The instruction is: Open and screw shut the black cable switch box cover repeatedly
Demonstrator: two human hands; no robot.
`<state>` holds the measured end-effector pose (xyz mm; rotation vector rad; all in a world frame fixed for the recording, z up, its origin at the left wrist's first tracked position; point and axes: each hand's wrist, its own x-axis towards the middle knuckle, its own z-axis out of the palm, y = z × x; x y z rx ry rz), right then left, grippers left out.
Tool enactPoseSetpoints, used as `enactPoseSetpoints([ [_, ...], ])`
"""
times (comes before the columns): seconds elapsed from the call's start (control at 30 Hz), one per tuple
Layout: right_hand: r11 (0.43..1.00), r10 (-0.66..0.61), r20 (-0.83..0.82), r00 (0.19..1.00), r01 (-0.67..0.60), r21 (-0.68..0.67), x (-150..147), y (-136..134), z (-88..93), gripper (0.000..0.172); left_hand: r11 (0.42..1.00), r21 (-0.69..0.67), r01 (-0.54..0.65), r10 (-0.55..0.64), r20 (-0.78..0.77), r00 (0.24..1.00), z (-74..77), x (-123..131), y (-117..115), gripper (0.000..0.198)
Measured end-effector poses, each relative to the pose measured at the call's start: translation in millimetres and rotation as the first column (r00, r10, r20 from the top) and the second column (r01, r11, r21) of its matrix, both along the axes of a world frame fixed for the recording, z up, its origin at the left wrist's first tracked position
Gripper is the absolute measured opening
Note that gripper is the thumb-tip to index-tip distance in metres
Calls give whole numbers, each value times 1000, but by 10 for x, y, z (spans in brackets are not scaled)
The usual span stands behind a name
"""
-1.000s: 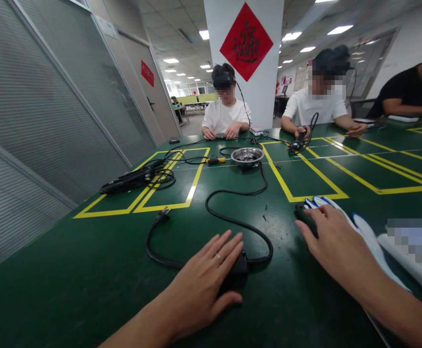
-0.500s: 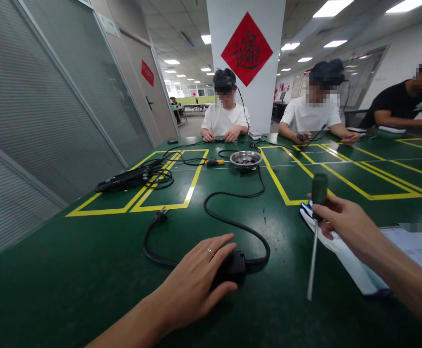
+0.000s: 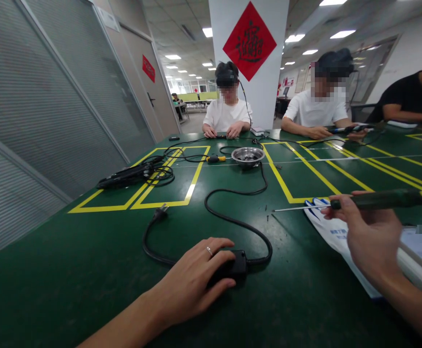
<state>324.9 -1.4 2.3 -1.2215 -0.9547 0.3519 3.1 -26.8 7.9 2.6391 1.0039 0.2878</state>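
Note:
My left hand (image 3: 192, 280) lies over a small black box (image 3: 237, 263) on the green table (image 3: 87, 270), fingers curled on its top. A black cable (image 3: 232, 220) loops from the box to a plug (image 3: 162, 211). My right hand (image 3: 368, 237) grips a screwdriver (image 3: 373, 199) with a dark green handle, held level above the table, its thin metal shaft pointing left. Below that hand lies a white and blue glove (image 3: 332, 227).
A steel bowl (image 3: 247, 155), a yellow-handled tool (image 3: 216, 159) and a black power strip with coiled cords (image 3: 131, 176) sit farther back among yellow floor-tape boxes. Three other people sit at the far and right sides. A white pillar (image 3: 249, 96) stands behind.
My right hand has lifted the screwdriver off the table beside the glove and turned it from hanging tip-down to level, tip pointing left. My left hand has stayed on the black box.

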Motion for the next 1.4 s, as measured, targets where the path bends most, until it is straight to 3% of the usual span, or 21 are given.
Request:
enactPoseSetpoints([
  [0.3, 993, 42, 75, 996, -34, -109, -94, -37, -44, 26, 1000, -20, 15, -14, 18, 1000, -100, -30, 17, 30],
  [0.57, 995, 49, 64, 997, -43, -96, -124, -120, 42, 26, 1000, -12, 23, -23, 28, 999, -128, -20, 29, 30],
  [0.73, 996, 84, -97, 992, -87, -27, -111, -160, 69, 28, 1000, -3, 28, -28, 18, 999, -126, -13, 31, 35],
  [0.93, 964, 263, -305, 915, -259, 54, -134, -181, 82, 17, 1000, 1, 31, -31, 30, 999, -134, -13, 25, 35],
  [1.4, 935, 316, -253, 914, -346, -81, -159, -289, 73, 13, 999, -16, 34, -34, 50, 998, -125, -10, 17, 35],
])
